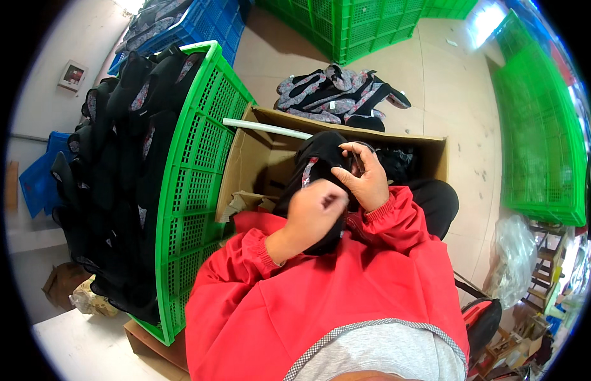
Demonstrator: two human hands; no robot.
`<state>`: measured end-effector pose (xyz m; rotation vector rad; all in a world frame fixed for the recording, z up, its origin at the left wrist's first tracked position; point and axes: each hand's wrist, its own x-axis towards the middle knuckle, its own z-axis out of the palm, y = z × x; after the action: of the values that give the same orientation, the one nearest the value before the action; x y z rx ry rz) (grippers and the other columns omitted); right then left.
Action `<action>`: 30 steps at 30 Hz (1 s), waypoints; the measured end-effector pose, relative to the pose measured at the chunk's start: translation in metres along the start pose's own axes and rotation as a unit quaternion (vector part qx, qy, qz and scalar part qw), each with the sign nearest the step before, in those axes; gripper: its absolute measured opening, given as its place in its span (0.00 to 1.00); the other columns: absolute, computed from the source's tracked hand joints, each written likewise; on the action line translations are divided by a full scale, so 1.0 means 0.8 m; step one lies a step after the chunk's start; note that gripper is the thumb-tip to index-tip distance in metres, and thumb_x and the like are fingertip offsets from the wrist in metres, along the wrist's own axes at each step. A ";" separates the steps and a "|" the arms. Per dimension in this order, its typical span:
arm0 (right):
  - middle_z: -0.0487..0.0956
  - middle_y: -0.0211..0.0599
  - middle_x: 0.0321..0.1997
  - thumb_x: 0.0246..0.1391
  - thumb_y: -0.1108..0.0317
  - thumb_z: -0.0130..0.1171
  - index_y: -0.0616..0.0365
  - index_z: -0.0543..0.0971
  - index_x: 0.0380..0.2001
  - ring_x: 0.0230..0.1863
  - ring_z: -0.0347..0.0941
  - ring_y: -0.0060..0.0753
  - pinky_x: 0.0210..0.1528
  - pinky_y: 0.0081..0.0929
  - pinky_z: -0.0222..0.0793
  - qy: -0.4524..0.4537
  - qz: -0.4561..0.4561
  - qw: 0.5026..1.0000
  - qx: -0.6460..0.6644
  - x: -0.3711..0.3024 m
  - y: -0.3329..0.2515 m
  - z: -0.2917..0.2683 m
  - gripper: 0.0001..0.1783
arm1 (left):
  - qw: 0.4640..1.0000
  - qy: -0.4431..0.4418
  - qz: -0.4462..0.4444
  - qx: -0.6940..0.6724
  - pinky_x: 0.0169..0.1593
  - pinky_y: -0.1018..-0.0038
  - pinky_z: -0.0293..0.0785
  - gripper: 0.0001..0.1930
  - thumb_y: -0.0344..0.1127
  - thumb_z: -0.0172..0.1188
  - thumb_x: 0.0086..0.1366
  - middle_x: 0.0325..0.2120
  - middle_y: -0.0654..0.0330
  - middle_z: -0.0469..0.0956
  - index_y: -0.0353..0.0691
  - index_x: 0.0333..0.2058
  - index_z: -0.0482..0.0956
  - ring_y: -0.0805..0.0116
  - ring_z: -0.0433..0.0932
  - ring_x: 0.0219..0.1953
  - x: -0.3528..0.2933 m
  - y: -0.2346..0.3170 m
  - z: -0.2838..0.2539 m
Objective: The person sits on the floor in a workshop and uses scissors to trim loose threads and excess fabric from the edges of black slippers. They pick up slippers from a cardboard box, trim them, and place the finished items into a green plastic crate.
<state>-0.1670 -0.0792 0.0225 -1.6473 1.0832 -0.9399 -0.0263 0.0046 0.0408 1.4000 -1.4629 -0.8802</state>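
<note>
Across my lap lies a black fabric piece (317,168) with a strip of floral-patterned lining showing in a slit. My right hand (366,178) is curled over its right part, thumb and fingers pinching a dark edge of it. Close by on the left, my left hand (311,213) is slightly blurred, its fingers bent inward over the cloth. A small dark spot shows between those fingers, but what they hold cannot be made out.
An open cardboard box (429,155) stands before me, a white tube (267,128) across its corner. At left, a green crate (190,190) borders heaped black fabric pieces (127,146). More patterned pieces (336,95) lie on the floor beyond. Another green crate (540,127) stands right, near clear plastic (514,254).
</note>
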 end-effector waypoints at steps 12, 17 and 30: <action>0.80 0.37 0.40 0.48 0.67 0.68 0.54 0.80 0.44 0.42 0.72 0.34 0.47 0.26 0.67 0.004 -0.068 0.998 -0.002 0.001 -0.001 -0.001 0.17 | 0.992 0.116 -0.003 -0.041 0.44 0.79 0.73 0.17 0.18 0.62 0.56 0.40 0.63 0.74 0.33 0.45 0.76 0.75 0.75 0.41 0.039 -0.064 -0.032; 0.64 0.19 0.19 0.56 0.71 0.62 0.58 0.68 0.18 0.23 0.57 0.12 0.26 0.17 0.53 0.135 -0.017 0.990 0.043 -0.002 0.040 -0.008 0.16 | 0.991 0.126 0.045 0.000 0.41 0.80 0.73 0.12 0.18 0.63 0.56 0.35 0.63 0.75 0.34 0.39 0.78 0.76 0.76 0.33 0.042 -0.072 -0.026; 0.79 0.42 0.52 0.45 0.67 0.66 0.52 0.79 0.48 0.53 0.73 0.46 0.57 0.33 0.66 0.007 -0.099 0.993 -0.067 0.018 -0.004 -0.003 0.23 | 0.905 0.186 0.273 0.267 0.38 0.63 0.75 0.07 0.26 0.63 0.55 0.29 0.54 0.79 0.36 0.34 0.78 0.54 0.78 0.32 0.061 -0.043 -0.034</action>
<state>-0.1641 -0.0929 0.0275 -1.8879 1.0241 -1.0249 0.0133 -0.0450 0.0243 1.3219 -1.7244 0.1575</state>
